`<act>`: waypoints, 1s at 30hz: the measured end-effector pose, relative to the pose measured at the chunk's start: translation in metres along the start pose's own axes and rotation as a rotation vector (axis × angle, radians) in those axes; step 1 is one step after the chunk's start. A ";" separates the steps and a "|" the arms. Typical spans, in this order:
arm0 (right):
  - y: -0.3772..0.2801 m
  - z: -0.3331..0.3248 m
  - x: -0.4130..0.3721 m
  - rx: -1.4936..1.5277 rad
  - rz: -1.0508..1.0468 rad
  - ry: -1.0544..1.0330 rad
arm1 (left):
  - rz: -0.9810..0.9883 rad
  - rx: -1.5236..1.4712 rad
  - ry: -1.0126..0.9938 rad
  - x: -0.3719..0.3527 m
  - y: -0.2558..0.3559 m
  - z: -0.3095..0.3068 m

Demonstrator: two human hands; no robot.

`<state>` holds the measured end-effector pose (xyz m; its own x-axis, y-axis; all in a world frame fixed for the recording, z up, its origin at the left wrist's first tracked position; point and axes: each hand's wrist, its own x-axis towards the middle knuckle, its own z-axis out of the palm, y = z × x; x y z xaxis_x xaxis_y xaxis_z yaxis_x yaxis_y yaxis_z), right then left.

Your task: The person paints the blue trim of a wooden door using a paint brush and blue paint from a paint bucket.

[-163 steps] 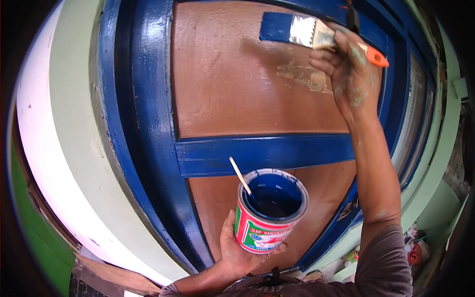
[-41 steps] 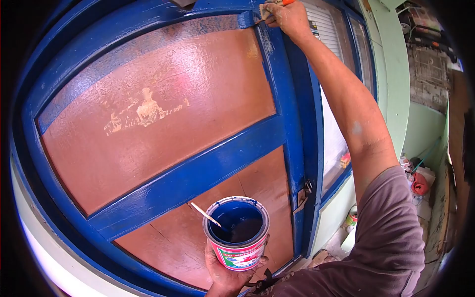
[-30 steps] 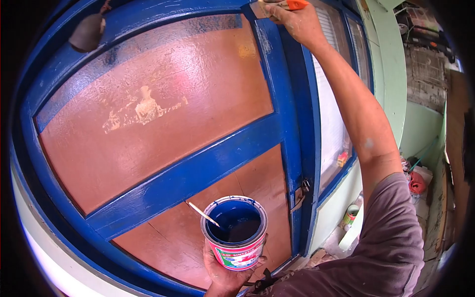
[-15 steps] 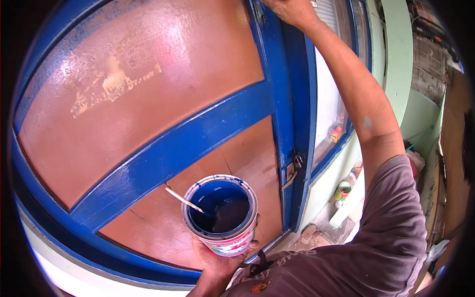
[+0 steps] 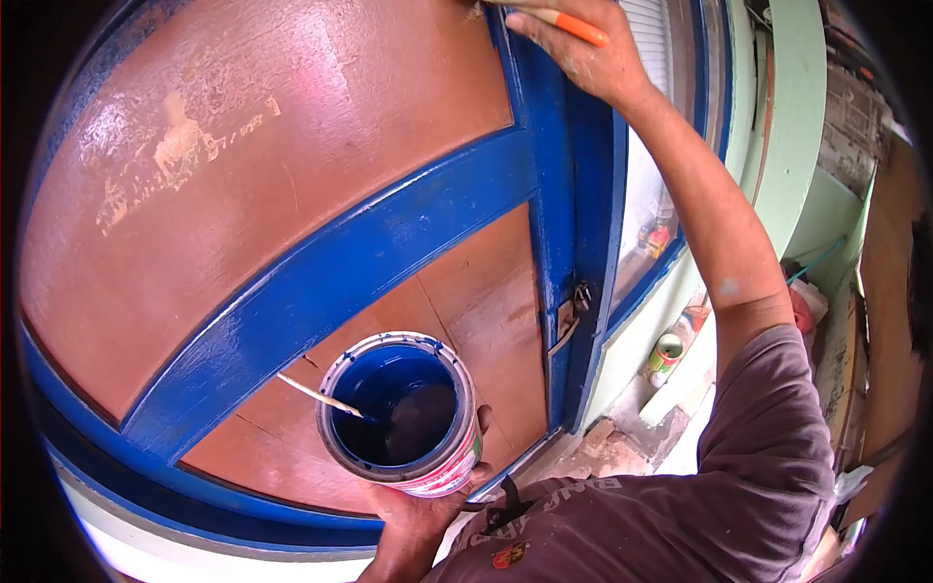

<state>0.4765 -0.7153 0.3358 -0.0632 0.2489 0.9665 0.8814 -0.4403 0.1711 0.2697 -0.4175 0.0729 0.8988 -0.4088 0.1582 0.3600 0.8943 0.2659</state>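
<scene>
My left hand (image 5: 420,507) supports a can of blue paint (image 5: 449,476) from below, its fingers wrapped round the side. A thin pale stick (image 5: 319,396) leans in the can, its lower end in the paint. High up in the view, my right hand (image 5: 588,51) grips a paintbrush (image 5: 579,27) with an orange handle end. The brush's far end lies at the top edge of the view, by the blue door frame, where its bristles are mostly cut off. Before me stands a door with brown panels (image 5: 389,107) and blue rails (image 5: 340,262).
A metal latch (image 5: 566,319) sits on the door's right edge. Right of it are a blue-framed window (image 5: 641,194) and a pale green wall (image 5: 792,126). A small green-labelled can (image 5: 665,358) stands low by the wall, near rubble (image 5: 612,449). The upper panel has a peeled patch (image 5: 180,146).
My right hand has come lower and slightly right, bringing the orange brush handle into view. The paint can has shifted left and a little up in the view. The camera view has moved slightly.
</scene>
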 end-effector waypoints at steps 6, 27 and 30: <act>0.018 0.008 -0.053 -0.215 -0.120 -0.023 | -0.034 -0.065 0.018 -0.002 0.002 -0.004; -0.059 0.006 -0.100 0.260 0.571 0.191 | -0.033 -0.011 -0.044 -0.020 -0.006 0.002; -0.062 0.017 -0.096 0.191 0.623 0.186 | -0.026 0.017 -0.043 -0.025 -0.007 0.001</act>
<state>0.4356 -0.6971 0.2286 0.4189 -0.1625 0.8934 0.8454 -0.2893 -0.4490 0.2445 -0.4138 0.0685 0.8776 -0.4393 0.1920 0.3782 0.8805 0.2860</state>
